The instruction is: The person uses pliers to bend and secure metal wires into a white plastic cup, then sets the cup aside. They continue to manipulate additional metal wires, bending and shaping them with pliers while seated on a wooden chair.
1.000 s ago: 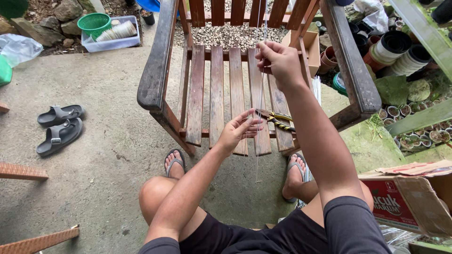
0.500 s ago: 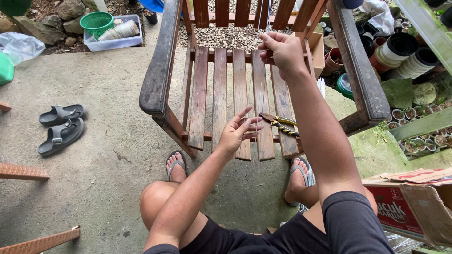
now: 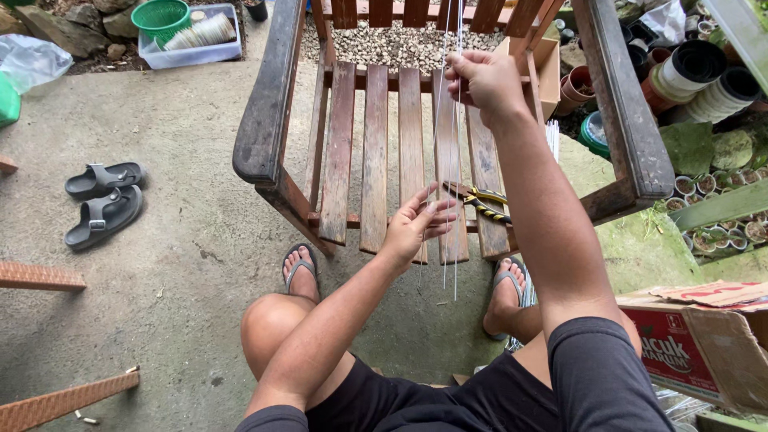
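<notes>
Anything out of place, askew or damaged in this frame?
Nothing serious. Pliers lie loose near the front edge of the wooden chair seat, and small scraps litter the concrete. Both hands handle thin wires.

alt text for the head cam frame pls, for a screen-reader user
Seen from above, a seated person's right hand pinches a bundle of thin pale wires upright, while the open left hand touches the strands lower down. Behind them a slatted wooden chair holds yellow-handled pliers; black sandals lie on concrete.

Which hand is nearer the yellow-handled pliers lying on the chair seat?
Left. The left hand sits just beside the pliers, fingers spread around the thin wires. The right hand is raised farther up, pinching the wires over the seat.
</notes>
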Demonstrator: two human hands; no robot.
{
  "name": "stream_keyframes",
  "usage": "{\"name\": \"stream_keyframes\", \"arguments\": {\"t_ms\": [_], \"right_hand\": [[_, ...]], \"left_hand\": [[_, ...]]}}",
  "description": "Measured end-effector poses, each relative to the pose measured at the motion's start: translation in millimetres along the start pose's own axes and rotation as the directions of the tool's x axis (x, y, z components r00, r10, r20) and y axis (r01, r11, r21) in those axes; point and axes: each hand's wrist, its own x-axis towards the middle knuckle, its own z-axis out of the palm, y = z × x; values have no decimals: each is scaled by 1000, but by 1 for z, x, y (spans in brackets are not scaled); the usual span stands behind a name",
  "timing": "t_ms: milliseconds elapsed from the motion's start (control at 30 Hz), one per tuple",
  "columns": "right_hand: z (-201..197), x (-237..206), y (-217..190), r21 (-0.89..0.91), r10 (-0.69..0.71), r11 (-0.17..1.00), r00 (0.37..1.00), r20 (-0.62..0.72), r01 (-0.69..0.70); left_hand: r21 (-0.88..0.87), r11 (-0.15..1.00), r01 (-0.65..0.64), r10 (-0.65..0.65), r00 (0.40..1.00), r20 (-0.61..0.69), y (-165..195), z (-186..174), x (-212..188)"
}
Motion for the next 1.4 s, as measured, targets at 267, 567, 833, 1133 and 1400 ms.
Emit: {"name": "stream_keyframes", "arguments": {"t_ms": [267,567,833,1133,1400], "right_hand": [[8,-21,37,114,82,990,996,32,-85],[-17,-107,116,399,101,898,970,222,-185],[-42,-198,181,437,144,856,939,312,-277],[-51,-221,203,340,201,891,932,302,-302],[-46,-228,193,355,201,882,929,310,-310]], "left_hand": [[137,989,58,-46,995,-87,-12,-3,-1],[69,997,35,-32,999,-44,-23,-12,5],[86,996,8,-7,1000,-7,-54,-15,11],[625,780,-5,92,990,-106,-71,-22,12],[622,781,59,47,987,-151,-62,-23,-1]]}}
